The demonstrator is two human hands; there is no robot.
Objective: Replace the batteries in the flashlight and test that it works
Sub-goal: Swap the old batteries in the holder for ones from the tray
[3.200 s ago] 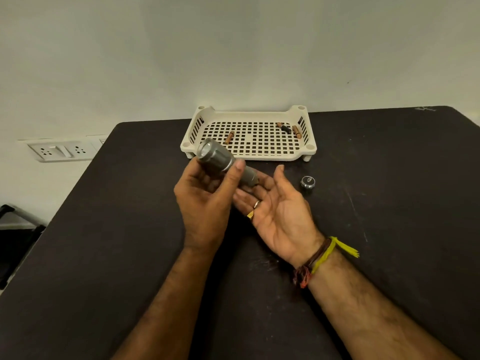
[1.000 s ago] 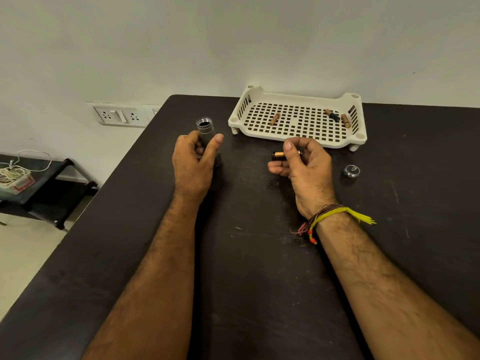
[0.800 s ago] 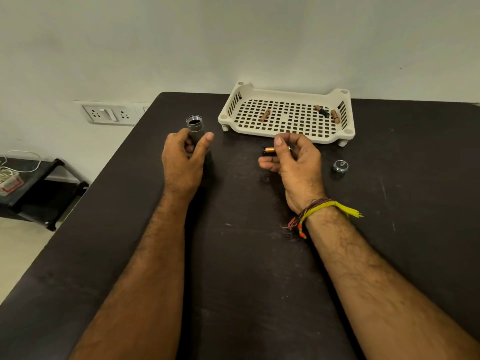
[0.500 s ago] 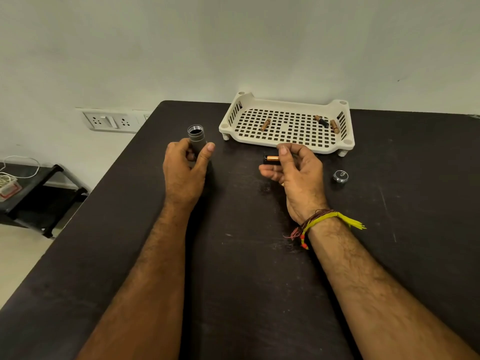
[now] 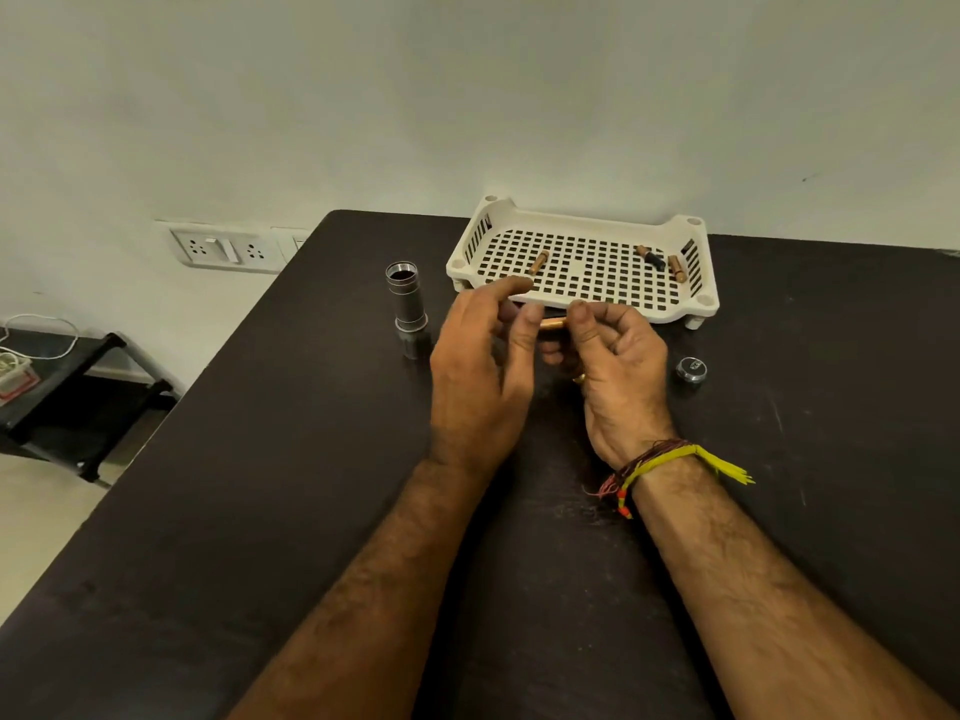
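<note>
The grey flashlight body stands upright on the black table, open end up, with no hand on it. Its round tail cap lies on the table to the right. My right hand pinches a copper-coloured battery between thumb and fingers, in front of the tray. My left hand is right beside it, fingers loosely extended, thumb and forefinger at the battery's left end. That end is hidden, so I cannot tell whether they touch it.
A cream perforated tray sits at the table's far edge with three loose batteries: one at the left and two at the right. A wall socket and a low black shelf are off the table's left side.
My left hand has let go of the flashlight, which now stands alone, and moved right to the battery. My right hand still holds the battery in about the same place.
</note>
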